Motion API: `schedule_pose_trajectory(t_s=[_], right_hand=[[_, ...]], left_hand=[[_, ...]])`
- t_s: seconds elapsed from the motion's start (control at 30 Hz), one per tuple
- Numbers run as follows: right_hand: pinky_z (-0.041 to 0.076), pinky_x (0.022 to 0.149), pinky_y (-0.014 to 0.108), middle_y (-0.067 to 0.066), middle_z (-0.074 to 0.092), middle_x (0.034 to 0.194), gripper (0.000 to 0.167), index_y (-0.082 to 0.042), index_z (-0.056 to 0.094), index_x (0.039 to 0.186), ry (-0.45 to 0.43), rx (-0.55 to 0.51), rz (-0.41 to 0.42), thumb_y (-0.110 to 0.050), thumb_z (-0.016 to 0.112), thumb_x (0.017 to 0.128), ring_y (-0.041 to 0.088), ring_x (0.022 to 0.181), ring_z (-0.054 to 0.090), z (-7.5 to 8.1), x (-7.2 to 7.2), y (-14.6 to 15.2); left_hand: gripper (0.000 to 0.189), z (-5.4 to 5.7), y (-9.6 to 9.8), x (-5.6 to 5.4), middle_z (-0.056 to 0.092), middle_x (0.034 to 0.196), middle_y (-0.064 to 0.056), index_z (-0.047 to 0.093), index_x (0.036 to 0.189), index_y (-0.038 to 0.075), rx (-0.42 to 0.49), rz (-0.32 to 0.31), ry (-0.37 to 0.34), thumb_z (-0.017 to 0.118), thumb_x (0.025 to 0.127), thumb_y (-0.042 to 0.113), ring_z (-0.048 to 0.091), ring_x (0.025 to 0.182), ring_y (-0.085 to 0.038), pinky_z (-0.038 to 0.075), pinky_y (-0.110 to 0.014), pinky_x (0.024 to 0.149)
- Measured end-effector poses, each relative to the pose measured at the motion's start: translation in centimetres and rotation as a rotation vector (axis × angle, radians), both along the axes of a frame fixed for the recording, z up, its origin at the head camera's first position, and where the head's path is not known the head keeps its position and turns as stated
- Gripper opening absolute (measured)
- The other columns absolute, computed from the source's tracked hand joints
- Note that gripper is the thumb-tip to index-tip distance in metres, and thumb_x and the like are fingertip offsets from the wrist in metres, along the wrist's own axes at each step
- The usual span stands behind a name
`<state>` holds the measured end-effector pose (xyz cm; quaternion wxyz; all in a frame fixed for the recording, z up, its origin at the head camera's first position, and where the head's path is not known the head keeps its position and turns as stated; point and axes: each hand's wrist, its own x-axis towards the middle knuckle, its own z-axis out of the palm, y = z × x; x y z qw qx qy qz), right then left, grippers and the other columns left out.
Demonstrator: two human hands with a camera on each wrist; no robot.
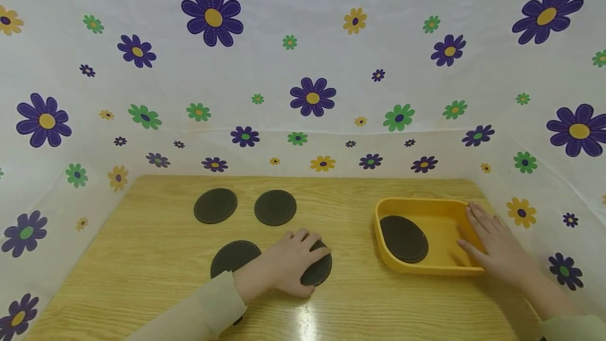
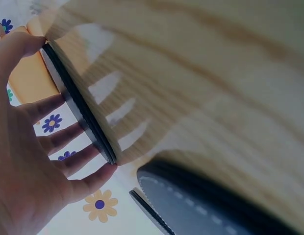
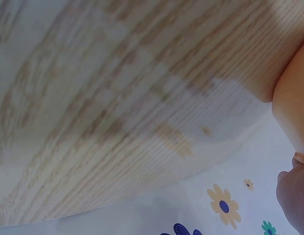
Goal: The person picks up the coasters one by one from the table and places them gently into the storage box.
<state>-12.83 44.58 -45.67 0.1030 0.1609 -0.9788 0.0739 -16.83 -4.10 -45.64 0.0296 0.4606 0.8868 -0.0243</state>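
Left hand grips a dark disc (image 1: 318, 270); right hand on the tray rim

Left hand (image 1: 293, 264) grips the disc by its edge – thumb on one side, four spread fingertips on the other, clear in the left wrist view. Disc sits around mid-width of the wooden table (image 1: 165, 283), well in from the far edge; whether it is lifted, cannot tell. Right hand (image 1: 497, 251) lies at the yellow tray (image 1: 431, 270), fingers fairly straight across the right rim, thumb over the inside. Tray stands near the table's right edge. One tray disc (image 1: 404, 239) leans on its left wall.

Other discs: far-left disc (image 1: 215, 206) near the table's far left corner, second far disc (image 1: 275, 207) just right of it, also toward the far edge. Near-left disc (image 1: 234, 258) is partly covered by the left forearm – pale sleeve (image 1: 208, 304) close by. Flowered cloth (image 1: 265, 67) rises behind the far edge.
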Motion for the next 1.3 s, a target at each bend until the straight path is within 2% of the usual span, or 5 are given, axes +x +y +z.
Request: schedule_pose_trajectory(t_s=[0.27, 0.57, 0.8, 1.03, 1.3], right_hand=[[-0.021, 0.126, 0.024, 0.028, 0.010, 0.175, 0.076, 0.016, 0.025, 0.161, -0.003, -0.016, 0.005, -0.033, 0.053, 0.109, 0.006, 0.163, -0.019, 0.0, 0.0, 0.1], [-0.020, 0.128, 0.027, 0.029, 0.011, 0.175, 0.076, 0.016, 0.025, 0.160, -0.006, -0.022, 0.003, -0.033, 0.052, 0.109, 0.013, 0.165, -0.016, 0.1, -0.1, 0.1], [-0.021, 0.126, 0.024, 0.028, 0.010, 0.175, 0.076, 0.016, 0.025, 0.161, 0.008, -0.018, 0.012, -0.033, 0.051, 0.109, 0.006, 0.163, -0.019, 0.1, -0.1, 0.2], [-0.018, 0.129, 0.030, 0.028, 0.010, 0.175, 0.076, 0.015, 0.025, 0.161, 0.008, -0.019, 0.018, -0.033, 0.052, 0.109, 0.013, 0.166, -0.015, 0.1, -0.1, 0.2], [-0.021, 0.126, 0.025, 0.028, 0.011, 0.175, 0.075, 0.016, 0.026, 0.160, 0.016, -0.013, 0.030, -0.032, 0.053, 0.109, 0.012, 0.165, -0.016, 0.1, -0.2, 0.3]], left_hand=[[0.081, -0.1, 0.0, -0.5, 0.051, 0.151, -0.003, 0.049, 0.156, 0.032, 0.000, -0.016, -0.006, 0.075, 0.083, 0.058, 0.051, 0.131, -0.023, 0.051, -0.044, 0.096], [0.085, -0.1, 0.0, -1.1, 0.048, 0.153, -0.004, 0.048, 0.157, 0.033, -0.005, -0.035, -0.028, 0.077, 0.080, 0.056, 0.050, 0.132, -0.023, 0.051, -0.046, 0.098], [0.085, 0.0, 0.2, -1.4, 0.049, 0.152, -0.003, 0.048, 0.157, 0.036, -0.012, -0.043, -0.005, 0.077, 0.080, 0.058, 0.050, 0.130, -0.022, 0.050, -0.043, 0.099], [0.085, 0.4, 0.7, -1.7, 0.048, 0.151, -0.005, 0.049, 0.156, 0.033, 0.035, -0.067, 0.021, 0.077, 0.080, 0.057, 0.048, 0.131, -0.024, 0.049, -0.045, 0.101], [0.087, 1.4, 2.3, -2.4, 0.049, 0.151, -0.005, 0.049, 0.157, 0.033, 0.072, -0.086, 0.066, 0.076, 0.079, 0.059, 0.049, 0.131, -0.024, 0.049, -0.044, 0.101]])
